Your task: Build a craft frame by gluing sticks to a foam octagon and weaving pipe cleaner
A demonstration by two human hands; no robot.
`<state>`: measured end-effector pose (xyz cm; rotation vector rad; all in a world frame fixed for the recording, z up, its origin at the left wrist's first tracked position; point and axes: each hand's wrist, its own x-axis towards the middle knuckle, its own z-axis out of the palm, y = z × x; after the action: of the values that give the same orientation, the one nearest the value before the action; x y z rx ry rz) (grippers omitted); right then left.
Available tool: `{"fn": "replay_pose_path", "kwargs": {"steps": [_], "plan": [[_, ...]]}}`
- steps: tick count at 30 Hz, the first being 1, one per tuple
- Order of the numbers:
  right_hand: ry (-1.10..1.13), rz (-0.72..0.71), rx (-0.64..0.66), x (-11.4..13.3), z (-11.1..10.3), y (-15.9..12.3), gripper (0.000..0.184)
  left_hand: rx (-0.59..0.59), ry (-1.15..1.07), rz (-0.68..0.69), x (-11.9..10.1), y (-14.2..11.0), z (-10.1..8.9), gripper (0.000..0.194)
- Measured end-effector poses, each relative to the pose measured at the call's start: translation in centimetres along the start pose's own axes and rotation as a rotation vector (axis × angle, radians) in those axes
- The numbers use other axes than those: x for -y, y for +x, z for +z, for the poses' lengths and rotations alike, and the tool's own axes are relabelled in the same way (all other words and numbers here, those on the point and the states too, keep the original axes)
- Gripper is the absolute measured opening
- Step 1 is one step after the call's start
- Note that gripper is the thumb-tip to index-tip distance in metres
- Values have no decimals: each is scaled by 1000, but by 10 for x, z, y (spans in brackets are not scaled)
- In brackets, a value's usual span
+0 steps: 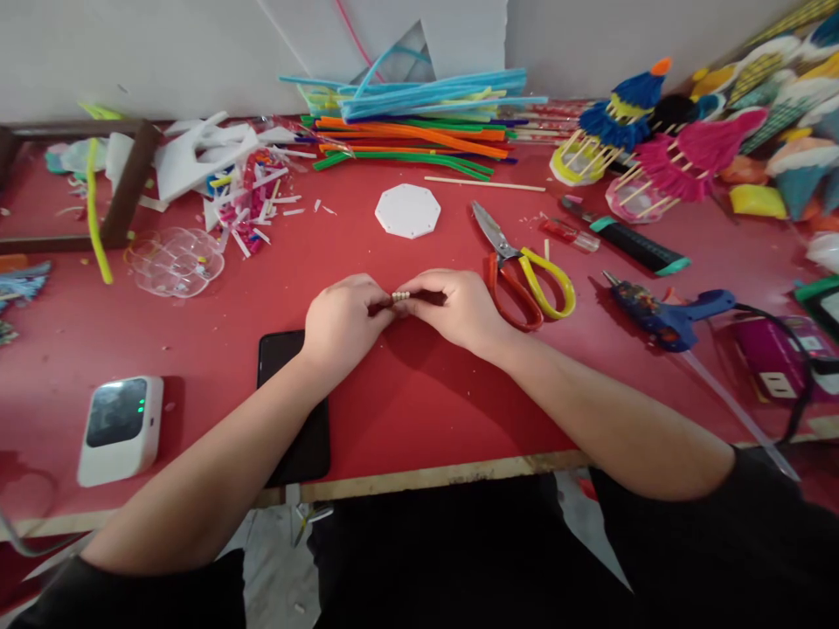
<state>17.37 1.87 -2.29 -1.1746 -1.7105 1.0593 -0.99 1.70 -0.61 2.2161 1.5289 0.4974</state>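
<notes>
Between the fingertips of my two hands, a small row of short wooden sticks [400, 296] shows its pale ends. My left hand [342, 321] pinches the row from the left, and my right hand [462, 310] pinches it from the right; most of the sticks' length is hidden by fingers. Beyond the hands lies a white octagonal foam piece [407, 210] with small holes near its edge. Scissors [502, 245] with one red and one yellow handle rest just right of my right hand. A long thin stick [485, 184] lies behind them.
A black phone [298, 454] lies under my left forearm. Pipe cleaners [419, 135] are heaped at the back. To the right are a box cutter [639, 245], a blue glue gun [669, 314] and stick figures [688, 162]. A white device [121, 428] and foam scraps [203, 157] stand left.
</notes>
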Motion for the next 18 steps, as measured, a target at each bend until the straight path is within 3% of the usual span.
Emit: {"fn": "replay_pose_path", "kwargs": {"steps": [6,13,15,18], "plan": [[-102,-53,59,0,-3,2,5,-37,193,23,-5,-4,-3,16],[-232,-200,47,-4,-7,2,7,-20,221,7,-4,0,2,13],[-211,-206,27,-6,-7,2,8,-8,164,12,-2,2,-5,11],[-152,-188,3,-9,-6,1,8,3,128,99,3,0,-31,18]]}}
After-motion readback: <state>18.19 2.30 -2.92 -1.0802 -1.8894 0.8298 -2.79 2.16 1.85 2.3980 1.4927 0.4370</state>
